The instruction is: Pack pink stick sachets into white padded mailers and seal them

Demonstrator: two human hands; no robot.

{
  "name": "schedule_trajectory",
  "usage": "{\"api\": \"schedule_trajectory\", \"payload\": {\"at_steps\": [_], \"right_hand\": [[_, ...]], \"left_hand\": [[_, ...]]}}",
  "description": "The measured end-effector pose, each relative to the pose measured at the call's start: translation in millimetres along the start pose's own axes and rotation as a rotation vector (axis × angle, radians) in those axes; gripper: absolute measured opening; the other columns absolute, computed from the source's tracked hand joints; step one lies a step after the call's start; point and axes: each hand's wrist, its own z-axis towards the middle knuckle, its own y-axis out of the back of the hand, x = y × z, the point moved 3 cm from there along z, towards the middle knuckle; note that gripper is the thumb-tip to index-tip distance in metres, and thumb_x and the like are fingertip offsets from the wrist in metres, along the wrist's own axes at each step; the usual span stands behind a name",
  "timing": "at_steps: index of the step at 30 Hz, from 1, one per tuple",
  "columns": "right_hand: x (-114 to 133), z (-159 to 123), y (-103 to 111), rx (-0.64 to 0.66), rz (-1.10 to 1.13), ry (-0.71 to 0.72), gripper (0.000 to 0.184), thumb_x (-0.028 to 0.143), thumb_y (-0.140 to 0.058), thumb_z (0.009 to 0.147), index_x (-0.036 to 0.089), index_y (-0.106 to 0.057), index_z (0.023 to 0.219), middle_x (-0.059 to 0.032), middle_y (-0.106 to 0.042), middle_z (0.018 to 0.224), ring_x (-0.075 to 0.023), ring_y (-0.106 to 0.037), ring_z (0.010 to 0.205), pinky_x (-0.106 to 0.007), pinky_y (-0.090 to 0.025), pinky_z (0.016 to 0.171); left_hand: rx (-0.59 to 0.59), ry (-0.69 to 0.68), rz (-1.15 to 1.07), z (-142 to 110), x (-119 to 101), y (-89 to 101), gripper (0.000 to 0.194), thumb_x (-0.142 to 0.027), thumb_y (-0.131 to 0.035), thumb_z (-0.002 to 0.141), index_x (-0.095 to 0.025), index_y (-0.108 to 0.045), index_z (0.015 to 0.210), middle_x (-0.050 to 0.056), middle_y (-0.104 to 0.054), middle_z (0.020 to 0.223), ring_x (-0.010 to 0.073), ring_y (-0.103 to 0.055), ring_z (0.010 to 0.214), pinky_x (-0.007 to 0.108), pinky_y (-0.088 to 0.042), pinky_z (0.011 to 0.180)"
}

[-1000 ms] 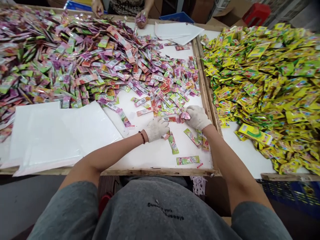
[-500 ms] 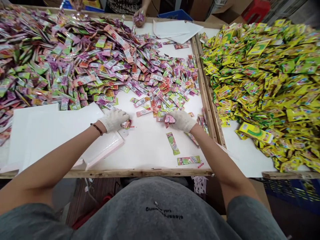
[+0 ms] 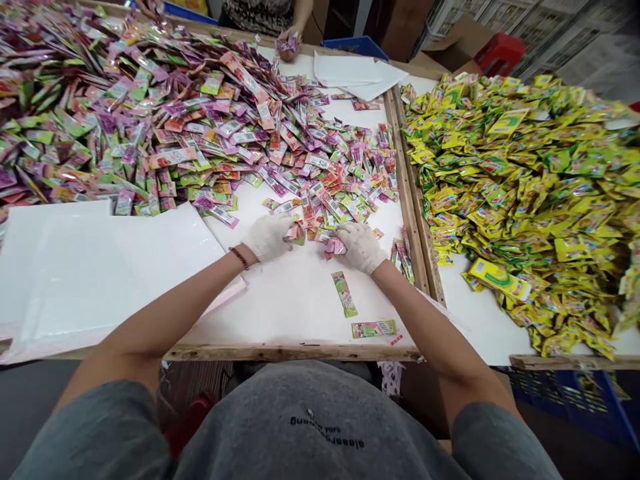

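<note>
Both my hands wear white knit gloves and work at the near edge of a big heap of pink, green and purple sachets [image 3: 165,127] on a white table [image 3: 295,300]. My left hand [image 3: 267,237] is closed on a sachet [image 3: 296,233]. Beside it, my right hand [image 3: 356,245] is closed on a small bunch of pink sachets [image 3: 334,247]. Two green sachets, one [image 3: 345,294] and another [image 3: 373,328], lie loose near the table's front edge.
A stack of white bags [image 3: 100,267] lies at the left front. A wooden rail [image 3: 411,200] divides off a second table heaped with yellow packets [image 3: 525,187]. Across the table another person's hand [image 3: 289,44] holds sachets beside white sheets [image 3: 360,70].
My left hand has moved right, from the white bags' corner to the heap's edge next to my right hand. My right hand has stayed in place, holding its bunch.
</note>
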Motion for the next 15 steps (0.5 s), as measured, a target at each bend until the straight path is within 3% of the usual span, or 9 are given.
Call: {"api": "schedule_trajectory", "payload": {"at_steps": [4,9,12,15], "right_hand": [[5.9,6.3,-1.8,0.069,-0.055,-0.046,0.04,0.03,-0.049,0.102,0.012,-0.068,0.131,-0.0221,-0.069,0.136,-0.0372,-0.058,0.127,-0.049,-0.037,0.106],[16.0,-4.9,-10.5,0.103,0.006,-0.052,0.043,0.035,-0.052,0.101,0.014,-0.064,0.137,-0.0196,-0.073,0.13,-0.0367,-0.065,0.12,-0.045,-0.04,0.101],[16.8,-5.5,-9.3,0.183,0.049,-0.117,0.051,0.036,-0.064,0.094,0.016,-0.062,0.14,-0.0189,-0.074,0.129,-0.0363,-0.068,0.119,-0.042,-0.045,0.096],[19.1,-1.7,-7.0,0.254,0.02,-0.115,0.045,0.038,-0.067,0.093,0.017,-0.067,0.133,-0.0194,-0.073,0.128,-0.0367,-0.068,0.119,-0.042,-0.047,0.094]], "left_hand": [[-0.026,0.036,0.065,17.8,-22.8,-20.4,0.036,-0.029,-0.064,0.091,-0.012,-0.068,0.123,0.019,-0.071,0.13,0.0346,-0.068,0.12,0.044,-0.049,0.099],[0.015,0.035,0.071,1.9,-29.3,-37.3,0.033,-0.029,-0.063,0.093,-0.014,-0.066,0.122,0.018,-0.075,0.12,0.0333,-0.071,0.111,0.042,-0.047,0.089],[0.094,0.037,0.063,-12.1,-24.9,-33.6,0.036,-0.033,-0.064,0.093,-0.017,-0.065,0.125,0.015,-0.078,0.115,0.0315,-0.074,0.103,0.04,-0.047,0.083],[0.162,0.041,0.128,-23.5,-6.8,-16.8,0.032,-0.032,-0.063,0.091,-0.018,-0.07,0.119,0.015,-0.078,0.113,0.0309,-0.074,0.102,0.039,-0.046,0.084]]}}
